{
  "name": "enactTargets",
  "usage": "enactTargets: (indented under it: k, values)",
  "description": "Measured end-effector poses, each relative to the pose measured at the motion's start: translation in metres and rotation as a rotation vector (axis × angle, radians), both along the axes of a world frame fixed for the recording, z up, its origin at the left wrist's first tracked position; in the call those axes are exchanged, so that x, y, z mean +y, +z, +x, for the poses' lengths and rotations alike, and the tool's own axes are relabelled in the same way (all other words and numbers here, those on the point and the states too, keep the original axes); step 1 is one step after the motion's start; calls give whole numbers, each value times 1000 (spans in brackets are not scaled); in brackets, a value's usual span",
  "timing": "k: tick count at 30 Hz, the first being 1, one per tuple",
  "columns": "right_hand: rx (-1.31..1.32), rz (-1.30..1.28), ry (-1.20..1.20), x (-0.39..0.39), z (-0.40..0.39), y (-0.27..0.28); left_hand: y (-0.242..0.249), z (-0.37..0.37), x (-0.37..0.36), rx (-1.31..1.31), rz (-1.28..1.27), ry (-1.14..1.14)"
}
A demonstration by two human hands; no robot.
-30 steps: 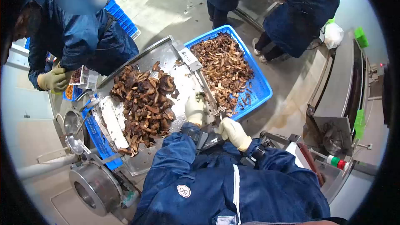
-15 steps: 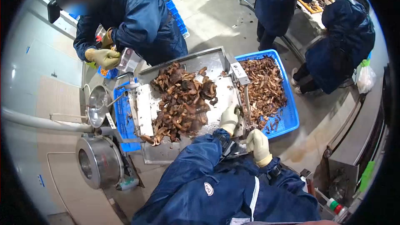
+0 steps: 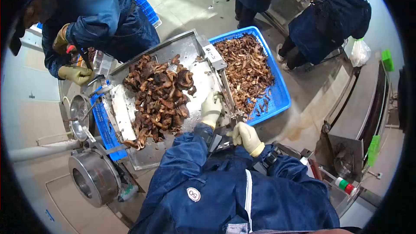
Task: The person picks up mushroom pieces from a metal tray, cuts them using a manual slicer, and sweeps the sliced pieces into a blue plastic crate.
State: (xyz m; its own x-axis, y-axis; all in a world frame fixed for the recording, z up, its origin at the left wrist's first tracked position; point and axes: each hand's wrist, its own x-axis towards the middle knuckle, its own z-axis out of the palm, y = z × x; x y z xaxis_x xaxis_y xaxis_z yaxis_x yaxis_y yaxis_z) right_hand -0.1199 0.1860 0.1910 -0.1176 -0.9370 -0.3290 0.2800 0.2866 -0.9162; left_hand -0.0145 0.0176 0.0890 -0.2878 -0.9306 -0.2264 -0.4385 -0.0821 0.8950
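Note:
My left hand (image 3: 212, 109), in a pale glove, rests on the metal tray (image 3: 149, 158) close to its right-hand bar. Its fingers are curled, and anything inside them is hidden. My right hand (image 3: 246, 137), also gloved, is closed at the near end of the cutter lever (image 3: 228, 91), a long metal bar along the tray's right edge. To the left of my left hand lies a heap of large, dark brown, curled pieces (image 3: 158, 97). Smaller brown strips (image 3: 245, 67) fill much of a blue basket (image 3: 284, 97) beyond the lever.
Across the tray a co-worker (image 3: 99, 21) in blue bends over, gloved hands near another lever at the tray's left side. Two more people (image 3: 331, 21) stand at the back right. A steel drum (image 3: 95, 177) and a steel bowl (image 3: 79, 112) are on the left.
The whole view has shifted, so the tray and basket sit further left and higher. My hands keep nearly the same places by the lever. The co-worker's hands have moved apart.

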Motion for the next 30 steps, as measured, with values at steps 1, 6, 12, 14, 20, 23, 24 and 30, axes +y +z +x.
enactTargets:
  k: [1,6,12,14,20,23,24,30]
  values:
    - [54,-15,39,11,0,-24,-20,1,0,-11,5,15]
    - [138,164,85,11,-3,-8,21,1,-5,-102,-4,-44]
    - [-25,-46,45,-3,-3,3,16,4,-3,85,119,5]
    - [3,25,105,7,-5,-10,6,6,-6,45,-9,-6]
    - [142,63,291,20,-17,-48,11,-7,-8,-338,-295,-269]
    - [119,115,278,21,-17,-46,36,-16,-11,-366,-211,-244]
    - [163,112,279,20,-16,-49,9,-14,-21,-413,-182,-352]
    - [162,125,259,23,-15,-64,-3,-11,-15,-211,-125,-68]
